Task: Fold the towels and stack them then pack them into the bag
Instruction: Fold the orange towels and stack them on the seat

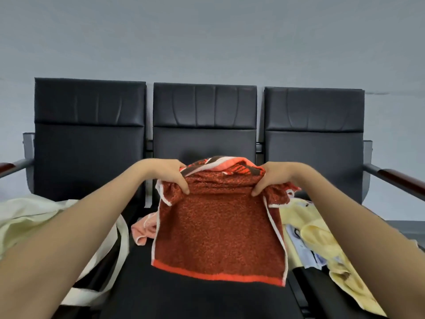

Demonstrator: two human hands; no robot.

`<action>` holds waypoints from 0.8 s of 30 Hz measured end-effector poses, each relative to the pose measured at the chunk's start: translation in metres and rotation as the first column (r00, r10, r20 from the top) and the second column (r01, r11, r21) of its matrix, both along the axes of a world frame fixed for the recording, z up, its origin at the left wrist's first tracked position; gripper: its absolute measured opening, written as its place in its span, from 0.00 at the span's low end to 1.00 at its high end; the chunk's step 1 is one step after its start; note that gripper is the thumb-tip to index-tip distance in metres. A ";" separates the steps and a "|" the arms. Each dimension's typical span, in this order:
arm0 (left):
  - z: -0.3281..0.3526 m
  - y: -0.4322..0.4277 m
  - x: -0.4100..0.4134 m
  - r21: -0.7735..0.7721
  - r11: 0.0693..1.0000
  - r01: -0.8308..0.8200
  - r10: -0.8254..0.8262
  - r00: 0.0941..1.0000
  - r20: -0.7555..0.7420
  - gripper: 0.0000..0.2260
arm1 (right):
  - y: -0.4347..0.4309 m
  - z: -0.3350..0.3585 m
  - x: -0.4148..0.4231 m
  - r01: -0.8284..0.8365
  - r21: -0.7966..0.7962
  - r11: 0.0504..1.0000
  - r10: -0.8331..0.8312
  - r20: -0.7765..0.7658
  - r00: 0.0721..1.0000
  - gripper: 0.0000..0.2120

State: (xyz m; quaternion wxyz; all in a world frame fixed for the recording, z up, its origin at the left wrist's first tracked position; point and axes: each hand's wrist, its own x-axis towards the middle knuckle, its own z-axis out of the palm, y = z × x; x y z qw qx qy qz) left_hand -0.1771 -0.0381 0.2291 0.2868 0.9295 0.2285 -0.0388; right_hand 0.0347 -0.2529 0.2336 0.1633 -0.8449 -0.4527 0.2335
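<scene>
On black seats (pixel 202 295) by a grey wall, the left hand (pixel 170 176) and right hand (pixel 273 178) each pinch the red towel (pixel 218 226) mid-fold, seemingly early in the task: yellow towels (pixel 322 240) lie unfolded, and the cream bag (pixel 27 217) is apparently unpacked.

Three black padded seats (pixel 204 107) stand joined in a row; wood-topped armrests (pixel 400 180) flank them; grey wall (pixel 207 38) behind.

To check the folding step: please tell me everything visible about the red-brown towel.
The red-brown towel looks like terry cloth, speckled, with an orange band along its near edge and white side trim. The left hand and right hand grip its bunched far part; the rest spreads flat over the middle seat.
</scene>
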 end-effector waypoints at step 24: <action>-0.225 -0.013 -0.024 -0.029 0.993 -0.114 0.109 0.986 -0.126 0.47 | 0.002 -0.215 -0.013 -0.174 -0.255 0.951 0.188 0.033 0.982 0.32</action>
